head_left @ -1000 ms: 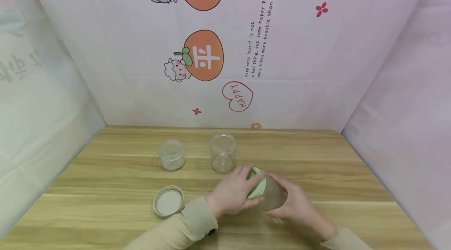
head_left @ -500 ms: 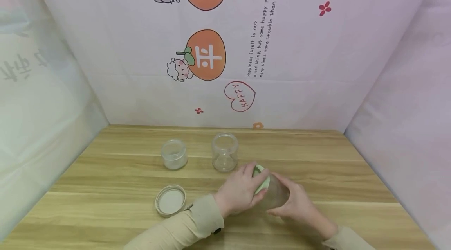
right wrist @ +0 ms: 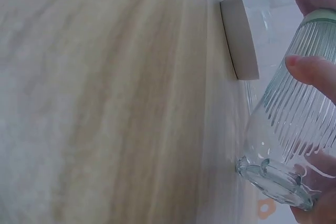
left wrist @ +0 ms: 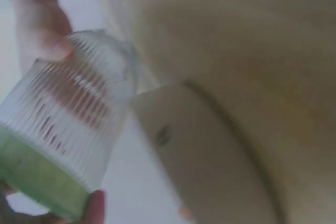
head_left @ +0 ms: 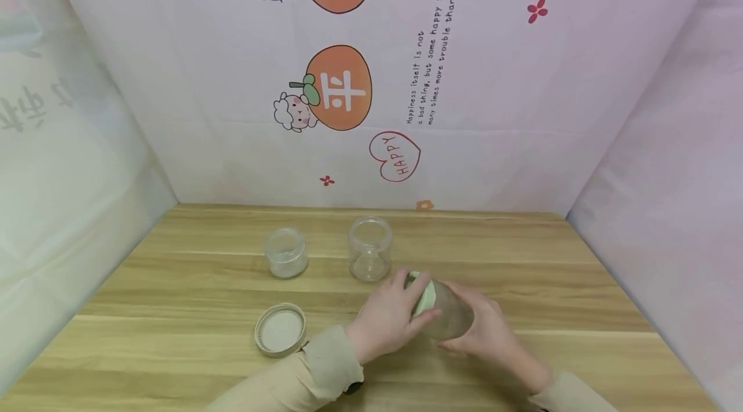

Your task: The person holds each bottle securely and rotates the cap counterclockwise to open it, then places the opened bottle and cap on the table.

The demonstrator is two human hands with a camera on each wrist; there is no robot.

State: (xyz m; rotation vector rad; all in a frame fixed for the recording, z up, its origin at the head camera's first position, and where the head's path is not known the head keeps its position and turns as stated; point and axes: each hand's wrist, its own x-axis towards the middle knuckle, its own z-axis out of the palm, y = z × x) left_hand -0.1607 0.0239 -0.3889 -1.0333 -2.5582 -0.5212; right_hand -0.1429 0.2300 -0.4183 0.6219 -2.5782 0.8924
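Note:
A ribbed clear glass jar with a pale green lid is tilted over the table in the head view, the lid toward the left. My left hand grips the lid with fingers and thumb around its sides. My right hand holds the glass body near its base, its thumb and fingers on opposite sides. In the right wrist view, the jar's thick glass base hangs close over the table. The left wrist view shows the green lid still seated on the ribbed body.
A round beige lid lies inner side up on the wooden table, left of my left forearm. Farther back stand a short clear jar and a taller clear jar. A printed white cloth rises behind the table.
My left hand has shifted slightly left with the green lid, and its grip has turned a little. The jar leans farther left. My right hand keeps its hold on the body.

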